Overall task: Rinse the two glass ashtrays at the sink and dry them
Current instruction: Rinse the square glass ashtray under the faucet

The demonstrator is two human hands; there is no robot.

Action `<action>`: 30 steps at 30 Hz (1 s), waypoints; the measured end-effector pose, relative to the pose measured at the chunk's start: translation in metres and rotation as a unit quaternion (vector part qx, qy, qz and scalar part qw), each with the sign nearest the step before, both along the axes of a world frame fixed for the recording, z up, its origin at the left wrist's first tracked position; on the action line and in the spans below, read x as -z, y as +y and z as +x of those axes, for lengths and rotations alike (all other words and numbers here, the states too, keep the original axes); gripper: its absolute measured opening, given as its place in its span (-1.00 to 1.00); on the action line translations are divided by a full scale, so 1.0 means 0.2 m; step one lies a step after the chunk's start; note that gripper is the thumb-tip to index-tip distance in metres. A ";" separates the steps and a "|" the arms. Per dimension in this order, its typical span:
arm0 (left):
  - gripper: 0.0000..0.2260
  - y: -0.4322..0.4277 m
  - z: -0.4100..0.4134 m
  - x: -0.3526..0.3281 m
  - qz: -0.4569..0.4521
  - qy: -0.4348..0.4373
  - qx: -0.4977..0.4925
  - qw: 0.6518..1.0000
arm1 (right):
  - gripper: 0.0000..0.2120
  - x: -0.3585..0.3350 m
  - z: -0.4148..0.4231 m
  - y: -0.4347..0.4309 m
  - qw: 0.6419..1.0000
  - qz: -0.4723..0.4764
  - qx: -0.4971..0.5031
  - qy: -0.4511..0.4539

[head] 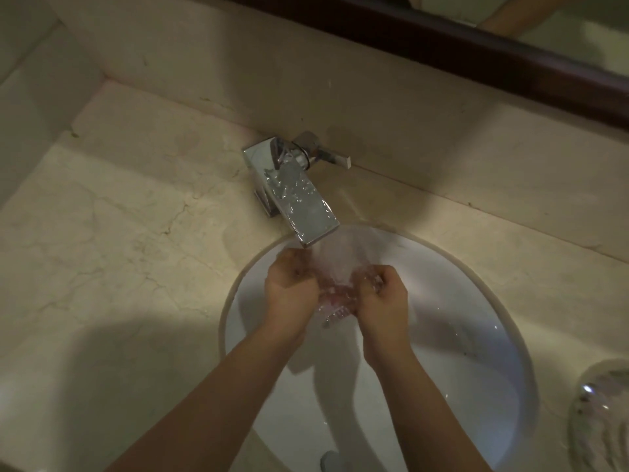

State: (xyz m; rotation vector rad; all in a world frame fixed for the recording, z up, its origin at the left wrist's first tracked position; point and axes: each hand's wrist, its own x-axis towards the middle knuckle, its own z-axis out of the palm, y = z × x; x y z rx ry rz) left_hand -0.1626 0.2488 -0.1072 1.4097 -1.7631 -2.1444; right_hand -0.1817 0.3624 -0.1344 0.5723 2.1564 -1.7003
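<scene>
Ashtray point(335, 296) — blurred under running water — gripped by left hand point(289, 294) and right hand point(383, 298).

- The left hand point(289, 287) is bare: no glove, no ring or bracelet to be seen on the side that shows.
- The right hand point(381, 298) is likewise bare, with no ring or band visible.
- Both forearms are uncovered from the wrists down to the lower edge of the view; no sleeve or cuff shows on either.
- No watch or strap shows at either wrist.
- The fingers of both hands are curled inward, so nails and fingertips are mostly hidden.
- The light is dim and yellowish, and finer marks on the hands cannot be made out.
</scene>
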 end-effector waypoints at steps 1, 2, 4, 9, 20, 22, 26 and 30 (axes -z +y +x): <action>-0.76 -0.01 0.00 0.01 -0.022 0.002 0.012 1.000 | -0.97 -0.02 0.00 0.02 1.000 0.010 -0.021 -0.008; -0.79 -0.03 0.00 0.01 -0.044 0.011 0.029 0.999 | -0.97 -0.04 -0.01 0.03 0.998 0.019 -0.049 -0.017; -0.86 -0.07 -0.01 0.00 -0.099 0.007 0.103 0.990 | -0.93 -0.06 -0.05 0.06 0.992 0.015 -0.119 -0.037; -0.71 -0.07 -0.01 0.00 -0.127 0.018 0.113 0.985 | -0.79 -0.06 -0.09 0.03 0.988 0.025 -0.155 -0.016; -0.83 -0.06 0.04 0.00 -0.038 -0.038 0.085 0.995 | -0.71 -0.03 -0.04 0.01 0.993 0.011 -0.117 -0.017; -0.75 -0.05 0.06 -0.01 -0.010 -0.026 0.085 0.996 | -0.66 -0.05 -0.04 0.01 0.993 0.022 -0.112 -0.014; -0.79 -0.06 0.07 -0.04 0.003 -0.016 0.135 0.991 | -0.70 -0.09 -0.06 0.04 0.989 0.095 -0.114 0.025; -0.86 -0.09 0.07 -0.01 -0.048 -0.037 0.175 0.983 | -0.83 -0.11 -0.11 0.07 0.987 0.079 -0.136 0.006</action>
